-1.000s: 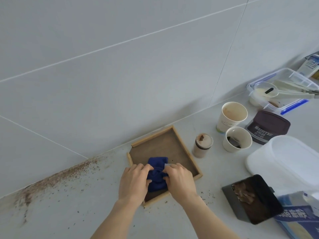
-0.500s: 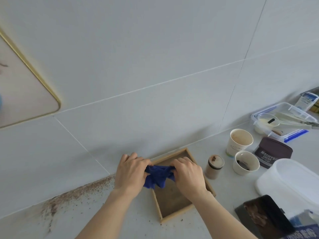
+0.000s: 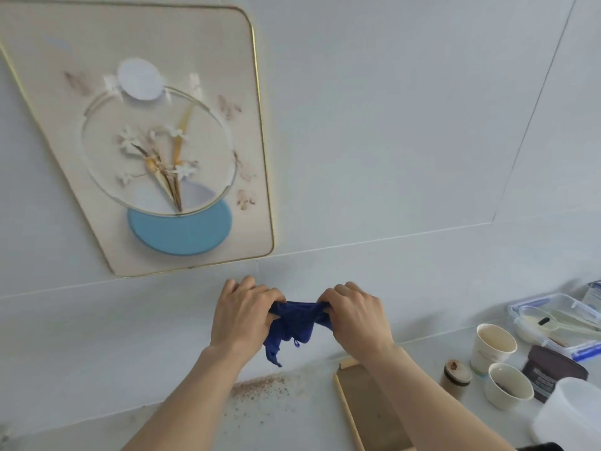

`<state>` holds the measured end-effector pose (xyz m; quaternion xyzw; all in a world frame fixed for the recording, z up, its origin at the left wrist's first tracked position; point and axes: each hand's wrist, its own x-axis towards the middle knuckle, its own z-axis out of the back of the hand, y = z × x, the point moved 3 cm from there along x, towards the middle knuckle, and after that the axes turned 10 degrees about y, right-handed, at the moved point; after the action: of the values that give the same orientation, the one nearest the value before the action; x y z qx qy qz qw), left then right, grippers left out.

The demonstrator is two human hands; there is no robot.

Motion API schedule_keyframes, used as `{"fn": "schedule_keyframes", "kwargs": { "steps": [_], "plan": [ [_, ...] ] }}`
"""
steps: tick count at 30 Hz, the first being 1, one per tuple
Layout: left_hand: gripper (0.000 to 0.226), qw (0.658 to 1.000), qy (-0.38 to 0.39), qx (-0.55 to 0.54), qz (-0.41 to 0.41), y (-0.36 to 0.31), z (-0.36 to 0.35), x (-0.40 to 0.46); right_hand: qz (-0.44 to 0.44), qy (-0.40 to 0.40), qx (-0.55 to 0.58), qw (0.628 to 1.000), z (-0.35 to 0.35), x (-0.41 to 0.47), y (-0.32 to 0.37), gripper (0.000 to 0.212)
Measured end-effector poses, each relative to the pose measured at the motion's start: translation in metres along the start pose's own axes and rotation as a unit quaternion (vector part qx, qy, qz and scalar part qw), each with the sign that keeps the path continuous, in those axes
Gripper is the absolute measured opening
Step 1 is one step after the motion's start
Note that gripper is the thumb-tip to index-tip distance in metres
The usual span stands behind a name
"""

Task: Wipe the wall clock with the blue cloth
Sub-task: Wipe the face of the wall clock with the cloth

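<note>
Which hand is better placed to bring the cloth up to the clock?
Probably left: the left hand sits nearer the wall clock, up-left. Both it and the right hand grip the blue cloth.

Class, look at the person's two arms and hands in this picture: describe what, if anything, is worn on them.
Both arms are bare from the lower edge of the picture to the fingers: no sleeves show. The left hand and right hand wear no gloves, and no rings, watch or bracelet are visible on the sides facing the camera.

Cream gold-rimmed wall clock (image 3: 208,92): blurred, its left side cut by the frame edge. Dark blue cloth (image 3: 294,323): both ends hidden inside each hand's grip. Below the cloth, shallow wooden tray (image 3: 364,405): partly hidden by the right forearm, cut off at the bottom edge.
</note>
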<state>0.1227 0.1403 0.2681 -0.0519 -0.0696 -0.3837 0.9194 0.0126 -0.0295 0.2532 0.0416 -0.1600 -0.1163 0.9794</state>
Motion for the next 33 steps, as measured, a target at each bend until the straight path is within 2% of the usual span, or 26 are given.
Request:
{"fn": "schedule_keyframes", "kwargs": {
  "steps": [3,6,8,12,14,16,18,20,21,23,25,27,28,29,31,33],
  "plan": [
    [0.024,1.000,-0.021,-0.004,0.008,0.027,0.026,-0.019,0.029,-0.009,-0.014,0.999,0.018,0.005,0.036,0.014],
    [0.025,1.000,-0.030,0.007,-0.003,0.030,0.041,-0.016,0.018,-0.017,-0.013,1.000,0.031,0.015,0.040,0.010],
    [0.025,0.995,-0.093,-0.014,0.035,0.095,0.090,-0.063,0.073,-0.042,-0.053,0.995,0.062,0.027,0.123,0.012],
    [0.026,0.995,-0.093,0.009,0.034,0.103,0.104,-0.060,0.092,-0.066,-0.045,0.993,0.075,0.041,0.133,0.009],
    [0.025,0.994,-0.101,0.007,0.035,0.109,0.110,-0.064,0.094,-0.039,-0.052,0.993,0.076,0.045,0.141,0.011],
    [0.024,0.992,-0.120,-0.007,0.033,0.117,0.118,-0.067,0.088,-0.029,-0.003,0.996,0.078,0.049,0.150,0.011],
    [0.022,0.989,-0.132,-0.044,0.045,0.120,0.125,-0.065,0.043,-0.025,0.158,0.986,0.082,0.053,0.152,0.012],
    [0.021,0.982,-0.142,-0.109,0.065,0.118,0.129,-0.061,-0.027,-0.013,0.376,0.926,0.083,0.053,0.152,0.023],
    [0.020,0.977,-0.146,-0.140,0.072,0.116,0.131,-0.059,-0.064,-0.002,0.477,0.876,0.082,0.051,0.151,0.026],
    [0.021,0.962,-0.159,-0.205,0.086,0.110,0.134,-0.051,-0.120,0.016,0.650,0.751,0.076,0.048,0.149,0.025],
    [0.023,0.939,-0.175,-0.279,0.096,0.102,0.136,-0.044,-0.142,0.040,0.758,0.636,0.072,0.045,0.150,0.022],
    [0.025,0.920,-0.184,-0.335,0.092,0.090,0.136,-0.036,-0.132,0.064,0.812,0.564,0.069,0.046,0.157,0.038],
    [0.025,0.912,-0.182,-0.359,0.086,0.083,0.134,-0.033,-0.116,0.081,0.826,0.546,0.069,0.047,0.160,0.051],
    [0.025,0.904,-0.178,-0.382,0.078,0.076,0.131,-0.030,-0.094,0.096,0.826,0.548,0.070,0.049,0.163,0.059],
    [0.025,0.893,-0.165,-0.416,0.055,0.065,0.126,-0.026,-0.047,0.111,0.790,0.600,0.076,0.051,0.164,0.056],
    [0.028,0.892,-0.141,-0.430,0.021,0.061,0.121,-0.022,-0.022,0.099,0.758,0.645,0.077,0.053,0.156,0.039]
  ]
}}
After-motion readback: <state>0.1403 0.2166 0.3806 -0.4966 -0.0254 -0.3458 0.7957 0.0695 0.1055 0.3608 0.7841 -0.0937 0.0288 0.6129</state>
